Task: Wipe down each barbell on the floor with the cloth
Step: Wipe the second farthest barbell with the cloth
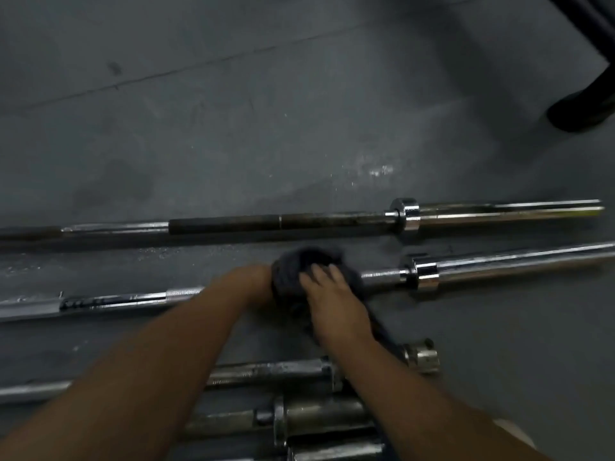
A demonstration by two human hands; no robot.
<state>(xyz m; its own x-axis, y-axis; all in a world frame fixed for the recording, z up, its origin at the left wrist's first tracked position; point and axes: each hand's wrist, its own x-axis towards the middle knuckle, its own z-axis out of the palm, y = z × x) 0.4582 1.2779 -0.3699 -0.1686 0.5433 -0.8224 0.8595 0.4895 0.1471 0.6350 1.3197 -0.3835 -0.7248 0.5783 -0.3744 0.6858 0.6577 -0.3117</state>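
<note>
Several steel barbells lie side by side on the grey floor. A dark grey cloth (301,261) is bunched around the shaft of the second barbell (499,262), just left of its collar. My right hand (332,302) lies on top of the cloth with its fingers curled over it and the bar. My left hand (258,282) is mostly buried in the cloth from the left; its fingers are hidden. The far barbell (226,224) lies untouched behind. Nearer bars (266,372) pass under my forearms.
A dark shoe and leg of another person (582,109) stand at the upper right beside a black frame (585,18). Wet specks mark the floor (376,169) behind the far barbell. Short bar ends with collars (316,417) crowd the bottom middle.
</note>
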